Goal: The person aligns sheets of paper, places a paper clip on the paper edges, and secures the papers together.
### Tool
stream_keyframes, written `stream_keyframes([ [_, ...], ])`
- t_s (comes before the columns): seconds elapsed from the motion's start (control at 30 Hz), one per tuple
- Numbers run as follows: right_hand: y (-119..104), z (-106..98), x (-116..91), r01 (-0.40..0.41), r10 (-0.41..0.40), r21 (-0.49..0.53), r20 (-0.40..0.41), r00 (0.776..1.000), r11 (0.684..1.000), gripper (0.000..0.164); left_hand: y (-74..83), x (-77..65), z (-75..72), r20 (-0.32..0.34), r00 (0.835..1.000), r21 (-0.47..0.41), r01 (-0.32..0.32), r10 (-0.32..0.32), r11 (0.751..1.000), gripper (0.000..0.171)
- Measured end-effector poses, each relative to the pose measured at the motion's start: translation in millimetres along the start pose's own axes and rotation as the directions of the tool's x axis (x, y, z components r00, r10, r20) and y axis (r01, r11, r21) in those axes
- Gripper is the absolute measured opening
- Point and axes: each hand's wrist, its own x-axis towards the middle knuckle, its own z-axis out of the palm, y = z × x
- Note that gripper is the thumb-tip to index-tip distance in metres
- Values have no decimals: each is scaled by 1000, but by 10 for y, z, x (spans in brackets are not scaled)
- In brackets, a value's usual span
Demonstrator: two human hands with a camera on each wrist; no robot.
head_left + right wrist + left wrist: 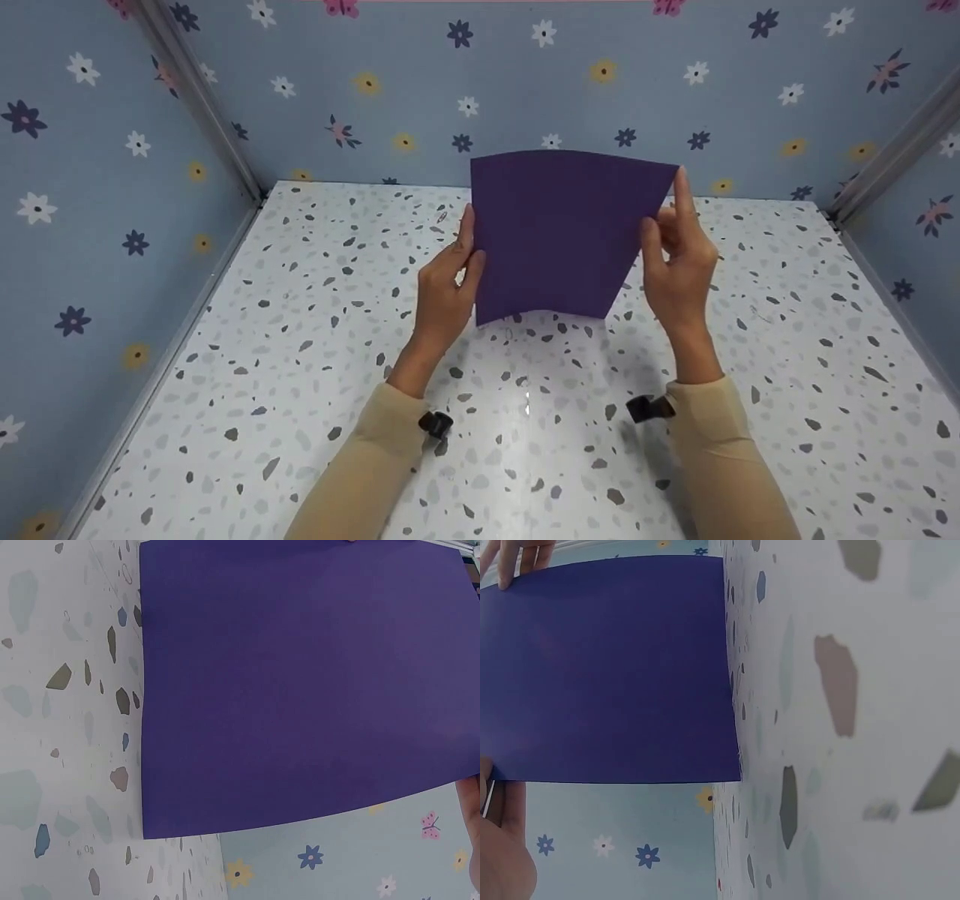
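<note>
A sheet of purple paper [562,232] stands raised and slightly bowed between both hands, its lower edge near the tabletop. My left hand [448,289] pinches its left edge, thumb in front and fingers behind. On the opposite side my right hand [681,270] grips the right edge, with the index finger stretched up to the top corner. The left wrist view shows the paper [607,675] nearly flat, with part of the left hand [506,859] at its edge. In the right wrist view the paper [300,690] fills most of the picture; only a bit of the right hand [470,829] shows.
The white speckled table [315,390] spreads beneath both forearms. A blue flowered panel [510,82] rises behind it, and similar panels [82,195] stand at the sides, joined by metal posts [202,97]. Dark straps with small black clips [435,424] sit at the sleeves.
</note>
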Motion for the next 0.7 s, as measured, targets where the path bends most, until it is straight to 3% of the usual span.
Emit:
stream_keyframes([
  [0.27,9,-2,-7,2,-2,4,4,1000,1000,57,-14,-6,0,10,1000,-55,16,-16,998,55],
  [0.7,25,9,-10,0,0,-2,12,1000,1000,58,-6,-9,-13,24,999,4,27,-27,1000,56],
])
